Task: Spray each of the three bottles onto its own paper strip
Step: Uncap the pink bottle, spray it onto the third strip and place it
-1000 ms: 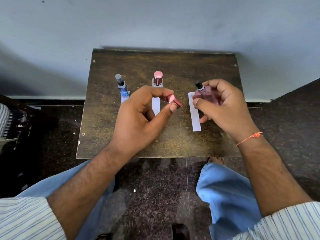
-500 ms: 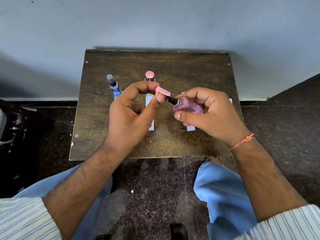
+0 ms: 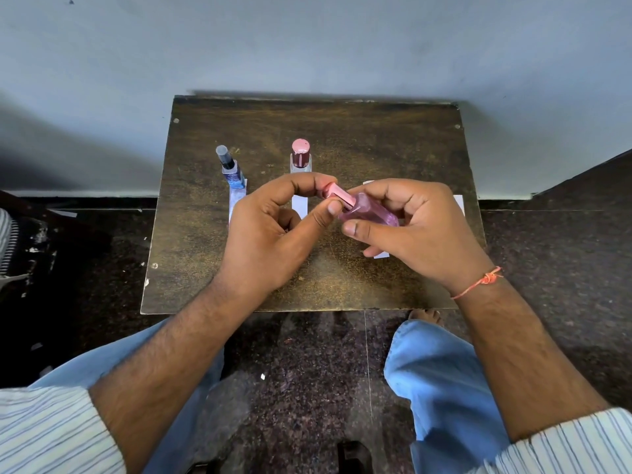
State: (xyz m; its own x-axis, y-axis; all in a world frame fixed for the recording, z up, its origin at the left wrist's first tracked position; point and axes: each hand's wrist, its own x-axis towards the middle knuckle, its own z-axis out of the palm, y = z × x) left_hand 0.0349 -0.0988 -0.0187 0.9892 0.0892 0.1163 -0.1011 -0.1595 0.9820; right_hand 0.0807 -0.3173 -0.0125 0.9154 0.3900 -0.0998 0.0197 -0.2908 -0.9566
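Note:
My right hand (image 3: 417,230) holds a pink glass bottle (image 3: 371,213) tilted on its side above the brown table (image 3: 393,142). My left hand (image 3: 273,234) pinches the pink cap (image 3: 337,195), which sits over the bottle's neck. A blue bottle (image 3: 232,172) with a dark cap stands at the back left on its paper strip (image 3: 236,200). A clear bottle with a maroon cap (image 3: 301,157) stands at the back middle, above its white strip (image 3: 300,206). The third strip (image 3: 381,255) lies mostly hidden under my right hand.
The small table stands against a grey wall (image 3: 307,46), on a dark speckled floor (image 3: 307,371). My knees in blue trousers (image 3: 437,371) are below the table's near edge. A dark object (image 3: 20,248) sits on the floor at far left.
The right hand tilted the pink bottle and brought it toward the left hand. The pink cap, held apart before, has been pushed onto the bottle's neck over the black nozzle.

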